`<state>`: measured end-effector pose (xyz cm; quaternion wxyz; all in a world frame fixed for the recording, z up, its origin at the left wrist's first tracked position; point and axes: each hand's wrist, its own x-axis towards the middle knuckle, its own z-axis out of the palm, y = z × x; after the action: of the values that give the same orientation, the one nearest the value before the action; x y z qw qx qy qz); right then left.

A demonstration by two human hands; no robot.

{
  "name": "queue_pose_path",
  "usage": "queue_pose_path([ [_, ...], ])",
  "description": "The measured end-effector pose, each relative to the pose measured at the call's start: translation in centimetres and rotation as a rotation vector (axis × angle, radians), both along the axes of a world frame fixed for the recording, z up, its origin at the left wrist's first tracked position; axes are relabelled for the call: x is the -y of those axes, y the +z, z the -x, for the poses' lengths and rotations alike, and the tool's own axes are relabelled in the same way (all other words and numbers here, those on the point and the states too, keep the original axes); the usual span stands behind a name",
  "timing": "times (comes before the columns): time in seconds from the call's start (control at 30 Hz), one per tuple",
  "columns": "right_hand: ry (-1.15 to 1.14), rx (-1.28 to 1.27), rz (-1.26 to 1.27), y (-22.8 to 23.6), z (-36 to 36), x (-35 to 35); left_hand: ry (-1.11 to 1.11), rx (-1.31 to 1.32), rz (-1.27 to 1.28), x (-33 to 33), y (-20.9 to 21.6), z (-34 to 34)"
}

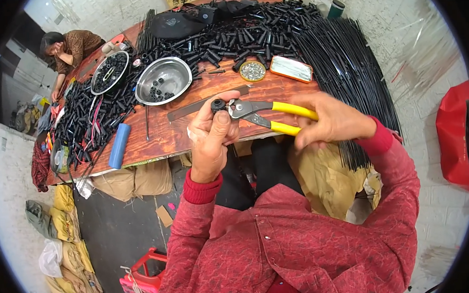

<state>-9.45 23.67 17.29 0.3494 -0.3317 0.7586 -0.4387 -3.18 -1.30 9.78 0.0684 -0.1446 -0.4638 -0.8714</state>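
Observation:
Between the thumb and fingers of my left hand [208, 140] is a small black ring-shaped part [218, 105], raised just past the table's near edge. My right hand [331, 117] is wrapped round the yellow handles of a pair of pliers [254, 111]. The pliers' dark jaws reach the black part from its right side; whether they bite on it or on something tiny beside it, I cannot tell. Beyond my left hand lies a flat metal ruler-like strip [192, 107]. A steel bowl [186, 85] with several small black parts stands further left.
Heaps of black tube-like parts [229, 38] and a bundle of long black rods [336, 56] cover the far side. A round dish of small metal bits [252, 71], a rectangular tin [291, 69] and a blue cylinder [119, 146] lie nearer. Another person [78, 46] sits at the far left.

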Motion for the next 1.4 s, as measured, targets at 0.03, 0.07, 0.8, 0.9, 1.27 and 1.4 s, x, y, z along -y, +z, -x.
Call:
queue_pose_path([
  [0.03,-0.044,-0.652,-0.034,0.5,-0.6,0.6,-0.013,-0.013,-0.017,0.1,-0.2,0.1],
  [0.07,-0.077,-1.018,0.132,0.6,-1.2,1.3,-0.012,-0.011,-0.014,0.1,-0.1,0.1],
  [0.8,0.13,0.424,-0.026,1.6,-0.1,-0.2,-0.069,-0.05,0.04,-1.2,0.7,-0.3],
  [0.9,0.14,0.351,-0.026,2.3,0.2,0.0,-0.061,-0.047,0.06,-1.2,0.6,-0.5],
  [1.27,0.196,0.333,-0.035,3.8,0.3,0.7,-0.038,-0.054,0.036,-1.3,0.4,-0.6],
  [1.4,0.189,0.277,-0.049,4.6,-0.9,1.1,-0.028,-0.049,0.031,-1.3,0.4,-0.6],
])
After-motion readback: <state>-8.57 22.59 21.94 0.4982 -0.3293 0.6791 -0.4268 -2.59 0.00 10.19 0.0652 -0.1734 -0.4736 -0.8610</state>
